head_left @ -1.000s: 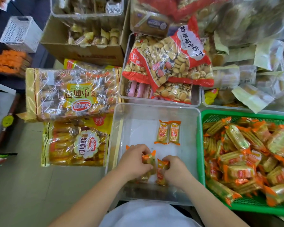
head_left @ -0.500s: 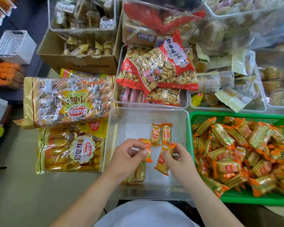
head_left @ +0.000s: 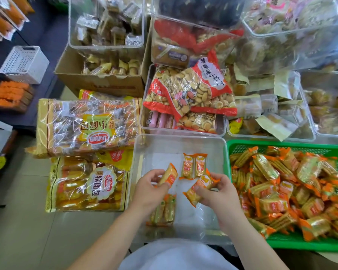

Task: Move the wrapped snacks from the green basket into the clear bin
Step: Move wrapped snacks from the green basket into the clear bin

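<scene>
I see the left hand [head_left: 150, 189] pinching a wrapped snack [head_left: 169, 175] in curled fingers, over the middle of the clear bin [head_left: 215, 151]. The right hand [head_left: 220, 193] grips a second snack [head_left: 200, 187] nearer the bin's right edge. A far pair of snacks [head_left: 194, 165] lies toward the bin's far edge. A near pair of snacks [head_left: 163, 210] lies toward its near edge. The green basket [head_left: 228, 158], just beside the bin's right edge, holds a big pile of snacks [head_left: 281, 182].
</scene>
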